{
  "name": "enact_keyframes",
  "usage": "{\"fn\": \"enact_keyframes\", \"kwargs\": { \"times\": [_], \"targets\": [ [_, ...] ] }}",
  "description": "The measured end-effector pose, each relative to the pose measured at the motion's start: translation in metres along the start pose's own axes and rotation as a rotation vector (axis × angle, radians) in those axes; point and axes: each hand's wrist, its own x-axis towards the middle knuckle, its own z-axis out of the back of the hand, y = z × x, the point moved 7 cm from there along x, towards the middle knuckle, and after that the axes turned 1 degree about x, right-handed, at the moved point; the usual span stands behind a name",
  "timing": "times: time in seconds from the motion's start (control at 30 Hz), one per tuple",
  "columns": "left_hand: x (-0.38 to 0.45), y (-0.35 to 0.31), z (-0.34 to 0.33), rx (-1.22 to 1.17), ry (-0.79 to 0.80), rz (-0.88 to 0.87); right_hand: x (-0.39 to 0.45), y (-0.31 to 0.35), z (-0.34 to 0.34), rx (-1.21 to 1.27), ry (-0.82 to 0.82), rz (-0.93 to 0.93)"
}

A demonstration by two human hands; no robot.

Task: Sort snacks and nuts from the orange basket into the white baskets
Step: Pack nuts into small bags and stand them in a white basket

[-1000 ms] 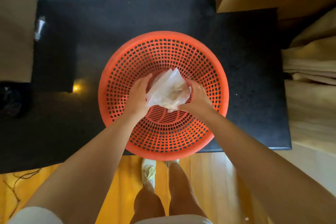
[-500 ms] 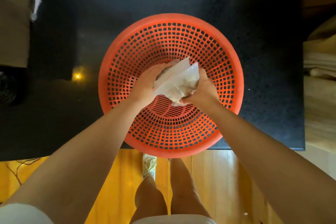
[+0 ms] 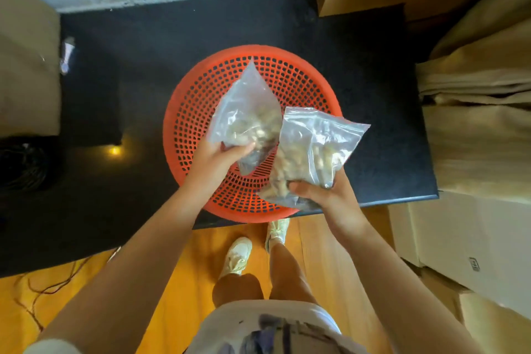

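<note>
Two clear bags, held together in the orange basket (image 3: 184, 123) half a second ago, are now separated and raised: the left bag (image 3: 247, 112) is pinched by the left hand (image 3: 214, 158), the right bag (image 3: 311, 149) gripped by the right hand (image 3: 324, 195). The basket appears emptied; no white baskets are in view.

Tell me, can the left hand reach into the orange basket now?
Probably not freely: the left hand hangs over the basket but already grips a bag of nuts.

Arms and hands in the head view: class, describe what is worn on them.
Both forearms are bare from elbow to wrist. The left hand and right hand show no gloves, rings, watch or bands. A short white sleeve edge shows on the left upper arm.
</note>
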Motion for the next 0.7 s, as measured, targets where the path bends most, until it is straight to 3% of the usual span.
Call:
{"fn": "enact_keyframes", "kwargs": {
  "times": [0.2, 0.47, 0.6, 0.7],
  "targets": [
    [-0.08, -0.012, 0.021, -0.138, 0.125, 0.072, -0.092, -0.012, 0.004, 0.096, -0.143, 0.07],
    [-0.185, -0.018, 0.028, -0.405, 0.518, 0.255, -0.228, -0.066, -0.025, 0.386, -0.474, 0.202],
    [-0.23, -0.018, 0.006, -0.153, 0.781, 0.254, -0.302, -0.11, -0.046, 0.475, -0.705, 0.212],
    [-0.261, -0.011, -0.017, 0.094, 0.87, 0.186, -0.36, -0.147, -0.064, 0.551, -0.887, 0.216]
  ]
}}
